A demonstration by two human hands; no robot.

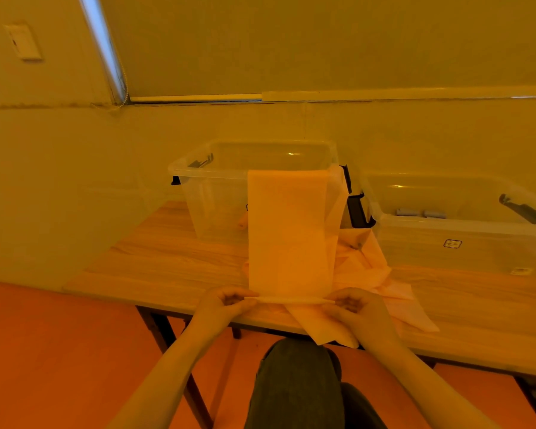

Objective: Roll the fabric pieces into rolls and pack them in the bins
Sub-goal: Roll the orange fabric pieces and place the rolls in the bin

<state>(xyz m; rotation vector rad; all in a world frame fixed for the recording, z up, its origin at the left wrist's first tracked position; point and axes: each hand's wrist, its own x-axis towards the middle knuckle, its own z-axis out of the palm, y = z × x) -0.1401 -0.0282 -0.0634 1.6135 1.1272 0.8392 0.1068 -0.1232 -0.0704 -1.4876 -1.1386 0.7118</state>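
At lower centre, the fabric strip's near edge is pinched by left hand and right hand; rolling just begun, even turns toward the bin judged needed next

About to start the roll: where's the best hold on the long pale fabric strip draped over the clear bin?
Grip the long pale fabric strip at its near folded edge, one corner each, coming from the table's front. That edge lies straight across the wooden table while the far end hangs over the clear plastic bin. The left hand and right hand already pinch those corners.
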